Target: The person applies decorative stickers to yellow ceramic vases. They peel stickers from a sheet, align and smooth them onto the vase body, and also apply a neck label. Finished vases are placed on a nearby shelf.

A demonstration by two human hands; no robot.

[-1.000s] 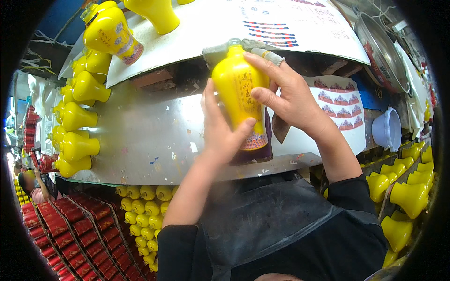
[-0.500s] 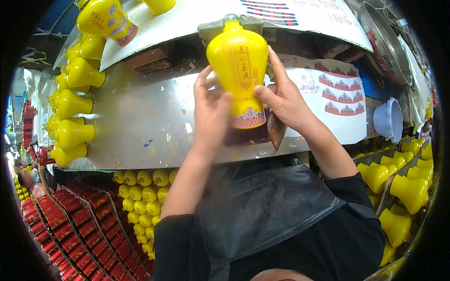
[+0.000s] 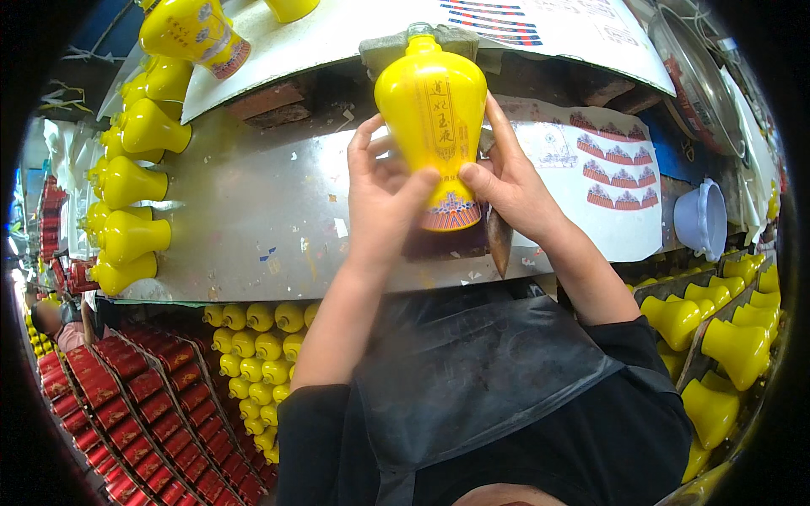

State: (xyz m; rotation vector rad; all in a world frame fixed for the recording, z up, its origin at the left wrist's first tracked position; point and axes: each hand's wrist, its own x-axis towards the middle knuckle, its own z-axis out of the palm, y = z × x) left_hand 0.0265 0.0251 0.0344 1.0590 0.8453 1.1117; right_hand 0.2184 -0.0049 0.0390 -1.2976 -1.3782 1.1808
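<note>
A glossy yellow bottle (image 3: 430, 93) with a dark-printed front panel and a blue-and-red patterned band near its base lies with its neck away from me, on a grey cloth-like pad (image 3: 380, 57). My left hand (image 3: 381, 185) is closed round its left side, the thumb on the lower front. On the opposite side my right hand (image 3: 521, 190) holds the bottle, fingers along the edge and thumb pressed beside the print. A brown pointed flat piece (image 3: 499, 240) shows below my right hand; I cannot tell whether they touch. The bottle's underside is hidden.
Yellow bottles (image 3: 135, 181) line the metal table's (image 3: 253, 219) left edge. A decal sheet (image 3: 620, 228) lies right, near a pale basin (image 3: 699, 219). A raised white board (image 3: 354, 21) spans the back. Racks hold yellow bottles (image 3: 734, 350) and red cylinders (image 3: 143, 405). Another person is far left.
My left thumb has slid to the right across the bottle's lower front. My right hand and the bottle have shifted only slightly.
</note>
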